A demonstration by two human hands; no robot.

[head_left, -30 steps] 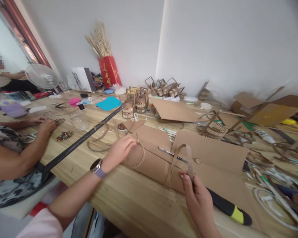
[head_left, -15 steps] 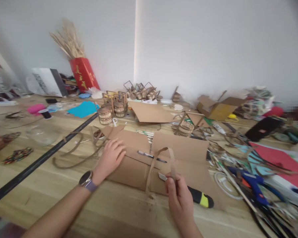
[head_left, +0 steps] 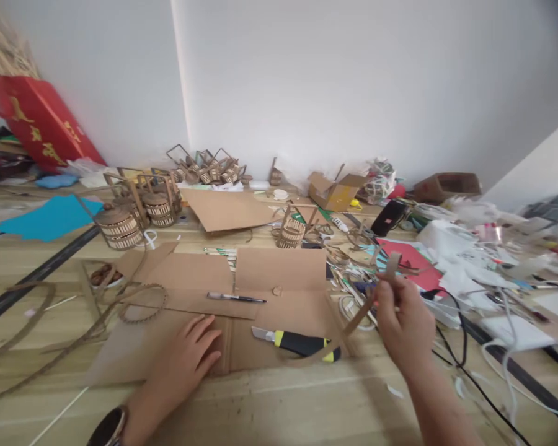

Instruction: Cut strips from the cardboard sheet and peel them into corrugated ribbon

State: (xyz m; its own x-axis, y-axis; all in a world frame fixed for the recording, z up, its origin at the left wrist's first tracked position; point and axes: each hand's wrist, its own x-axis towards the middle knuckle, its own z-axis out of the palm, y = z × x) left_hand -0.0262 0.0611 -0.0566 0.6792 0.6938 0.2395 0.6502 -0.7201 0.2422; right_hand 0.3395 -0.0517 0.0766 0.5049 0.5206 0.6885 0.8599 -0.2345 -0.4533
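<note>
My right hand [head_left: 407,319] is closed on a curled brown strip [head_left: 360,314], lifted above the right side of the cardboard. The strip's lower end trails down over the utility knife [head_left: 302,344], which lies on the cardboard with its blade showing. My left hand [head_left: 186,350] rests with fingers spread on the flattened cardboard [head_left: 279,310]. A pen [head_left: 236,298] lies across the cardboard, beyond my left fingertips. Left of it is a thin braided ring [head_left: 143,305], partly over the cardboard's edge.
Small lidded baskets [head_left: 118,226] stand at the left, behind the cardboard. A loose cardboard sheet [head_left: 227,210] and an open carton [head_left: 339,193] lie farther back. Cables [head_left: 465,365], white plastic bags [head_left: 451,241] and red paper [head_left: 411,263] crowd the right. Long strips [head_left: 69,337] curl at the left.
My view has swung right. My right hand has carried the strip up and rightward, away from the knife. My left hand has come down nearer on the cardboard.
</note>
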